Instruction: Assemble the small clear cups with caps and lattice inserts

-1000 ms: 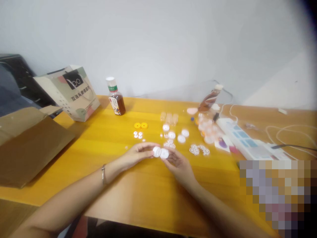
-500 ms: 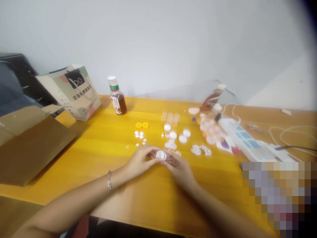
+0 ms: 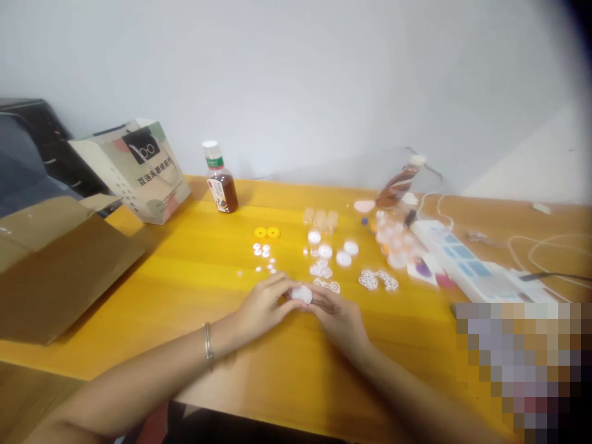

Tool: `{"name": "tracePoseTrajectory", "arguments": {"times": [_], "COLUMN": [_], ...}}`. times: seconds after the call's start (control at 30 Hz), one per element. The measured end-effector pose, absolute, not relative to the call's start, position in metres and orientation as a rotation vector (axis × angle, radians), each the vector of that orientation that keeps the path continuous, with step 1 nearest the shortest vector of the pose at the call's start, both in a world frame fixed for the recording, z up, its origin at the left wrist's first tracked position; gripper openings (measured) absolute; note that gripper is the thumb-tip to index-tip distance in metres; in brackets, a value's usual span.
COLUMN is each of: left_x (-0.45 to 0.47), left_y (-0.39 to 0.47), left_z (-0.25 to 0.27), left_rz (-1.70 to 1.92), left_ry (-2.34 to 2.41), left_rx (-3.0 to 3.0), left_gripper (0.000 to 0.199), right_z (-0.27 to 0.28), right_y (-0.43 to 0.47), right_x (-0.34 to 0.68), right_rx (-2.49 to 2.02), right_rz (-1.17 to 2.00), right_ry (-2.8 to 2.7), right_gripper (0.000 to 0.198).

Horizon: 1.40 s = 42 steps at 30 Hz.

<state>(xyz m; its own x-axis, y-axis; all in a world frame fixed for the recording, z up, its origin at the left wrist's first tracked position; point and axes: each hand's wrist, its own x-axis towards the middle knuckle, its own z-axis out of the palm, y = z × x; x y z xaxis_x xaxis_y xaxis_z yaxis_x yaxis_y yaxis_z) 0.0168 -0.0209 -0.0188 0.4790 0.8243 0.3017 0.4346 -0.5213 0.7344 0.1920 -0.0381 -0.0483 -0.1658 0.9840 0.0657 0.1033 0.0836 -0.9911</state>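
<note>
A small white round disc (image 3: 302, 294) is pinched between my two hands, above the front part of the yellow table (image 3: 222, 382). My left hand (image 3: 267, 306) grips it from the left with thumb and fingers. From the right, my right hand (image 3: 340, 314) closes its fingertips on the same disc. Just beyond my hands lie white perforated pieces (image 3: 327, 286) and white wheel-like discs (image 3: 325, 251). Two yellow discs (image 3: 267, 232) lie farther back, with small white pieces (image 3: 261, 250) in front of them. The disc's underside is hidden by my fingers.
An open cardboard box (image 3: 65, 271) and a paper bag (image 3: 134, 169) stand at the left. One bottle (image 3: 222, 185) stands at the back, another bottle (image 3: 400, 183) leans at the right. Near it are clustered pale pieces (image 3: 393, 240), a white-blue strip (image 3: 462, 256) and cables (image 3: 527, 246).
The white disc has turned in my fingers: two overlapping round faces showed before, one broad face shows now. Both hands stay in nearly the same place.
</note>
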Motion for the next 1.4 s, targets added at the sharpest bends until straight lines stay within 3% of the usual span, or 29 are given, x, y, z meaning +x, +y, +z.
{"name": "tracePoseTrajectory", "arguments": {"times": [0.27,0.57,1.0,1.1,1.3,1.4], "left_x": [0.016,0.008,0.01,0.01,0.011,0.01], "left_y": [-0.022,-0.018,-0.025,-0.024,-0.024,-0.023], "left_z": [-0.02,-0.027,-0.027,-0.023,-0.022,-0.022], "left_rz": [0.883,0.989,0.673,0.625,0.502,0.511], "left_ry": [0.977,0.877,0.915,0.923,0.95,0.91], "left_rx": [2.172,2.386,2.47,2.392,2.352,2.354], "left_gripper": [0.02,0.027,0.021,0.019,0.021,0.023], "right_z": [-0.045,-0.035,-0.034,-0.029,-0.009,-0.01], "right_y": [-0.04,-0.036,-0.04,-0.037,-0.004,0.014], "right_x": [0.191,0.192,0.19,0.197,0.261,0.299], "right_rx": [-1.136,-0.998,-1.013,-1.155,-1.69,-1.857], "right_rz": [1.279,1.634,1.666,1.464,0.433,0.252], "right_ry": [-1.37,-1.23,-1.368,-1.625,-1.811,-1.884], "right_gripper": [0.031,0.036,0.03,0.025,0.026,0.022]}}
